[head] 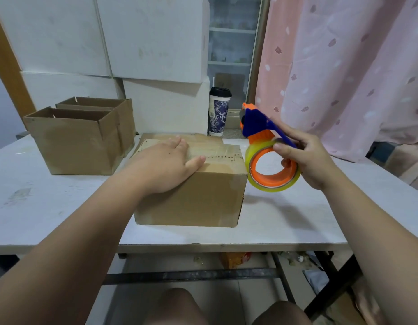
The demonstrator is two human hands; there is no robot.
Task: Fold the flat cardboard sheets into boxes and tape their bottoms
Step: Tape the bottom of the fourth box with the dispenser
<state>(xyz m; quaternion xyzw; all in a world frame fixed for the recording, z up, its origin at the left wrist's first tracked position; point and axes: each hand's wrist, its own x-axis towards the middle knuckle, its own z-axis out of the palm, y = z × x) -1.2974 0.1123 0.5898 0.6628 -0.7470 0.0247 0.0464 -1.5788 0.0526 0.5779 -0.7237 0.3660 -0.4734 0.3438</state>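
My left hand [170,165] presses flat on the box [191,184]; my right hand [304,158] grips the tape dispenser [266,148]. The seam looks taped, though blurred; lifting early may let flaps spring.

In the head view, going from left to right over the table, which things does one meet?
Two open cardboard boxes → closed cardboard box, with the left hand flat on top → tape dispenser, held in the right hand.

Matt cardboard box [191,195]; glossy tape [273,184]
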